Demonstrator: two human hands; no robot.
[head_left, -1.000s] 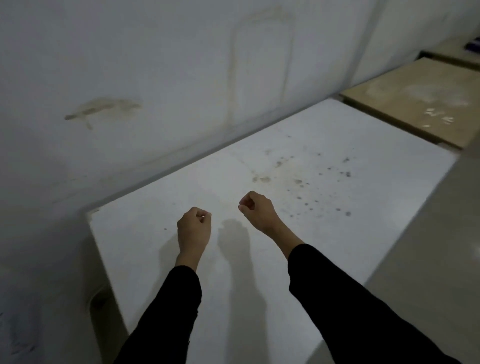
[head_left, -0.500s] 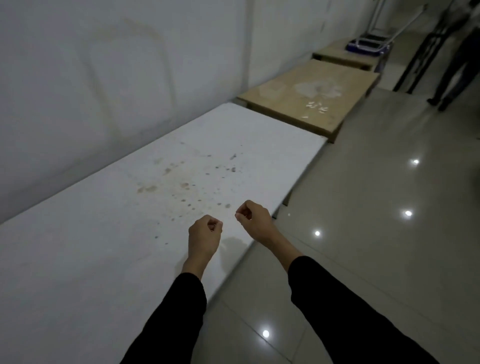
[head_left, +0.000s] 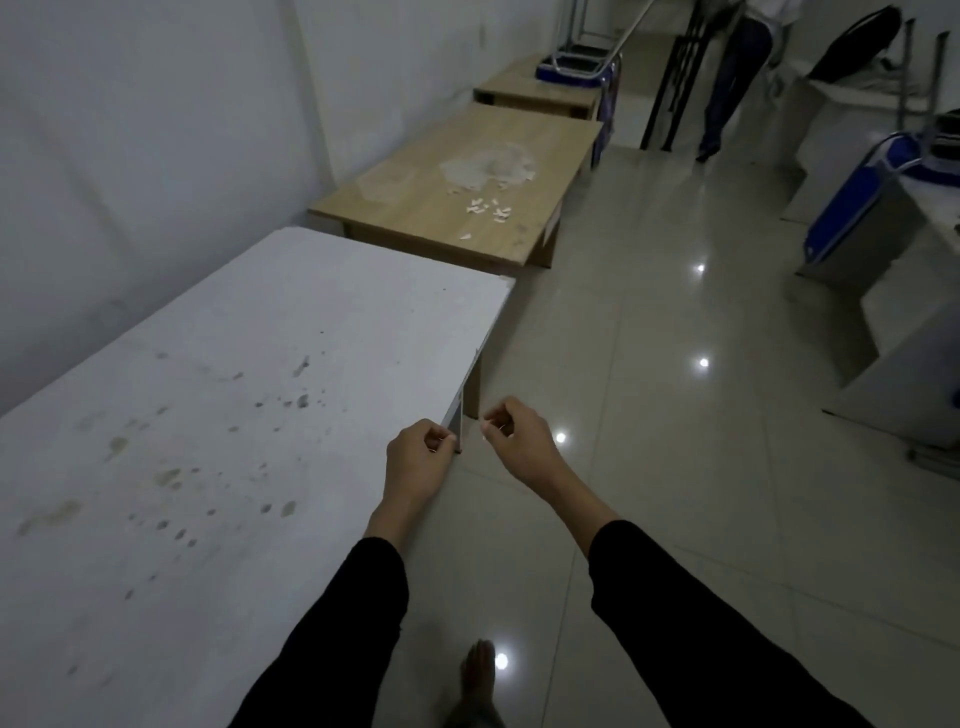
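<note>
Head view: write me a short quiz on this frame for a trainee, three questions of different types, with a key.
1. True or false: the left hand holds a cloth.
2. What lies on the wooden table? A) white scraps B) a cup C) a book
3. Fill the gap: the right hand hangs over the ____, not over the white table.

Key: 1 false, its fingers are curled on nothing; 2 A; 3 floor.
</note>
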